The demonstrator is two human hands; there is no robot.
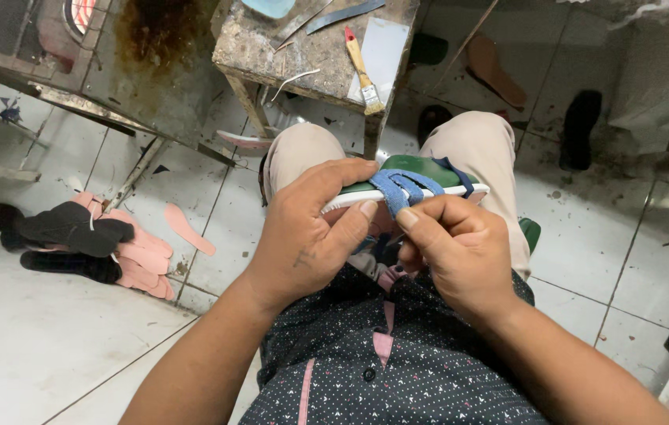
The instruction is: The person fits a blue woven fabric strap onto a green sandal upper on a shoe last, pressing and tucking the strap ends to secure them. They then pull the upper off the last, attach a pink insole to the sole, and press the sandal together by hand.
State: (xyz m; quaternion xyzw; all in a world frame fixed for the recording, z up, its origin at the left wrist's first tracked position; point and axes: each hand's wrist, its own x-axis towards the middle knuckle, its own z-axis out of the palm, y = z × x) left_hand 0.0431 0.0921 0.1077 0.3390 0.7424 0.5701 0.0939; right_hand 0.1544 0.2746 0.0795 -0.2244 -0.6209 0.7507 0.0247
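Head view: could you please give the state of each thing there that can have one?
Sandal: held sole-side edge up over the lap, gripped by both hands.
Blue straps: crossed, pinched by right hand.
Left hand: closed on sandal.
Brush: lying idle on stained workbench.
Pink insoles: piled on floor.

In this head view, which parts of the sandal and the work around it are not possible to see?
- Sandal underside: hidden, faces down.
- Blue straps ends: covered by left hand and right hand.
- Workbench top: cut off by upper edge.
- Brush bristles: too small.
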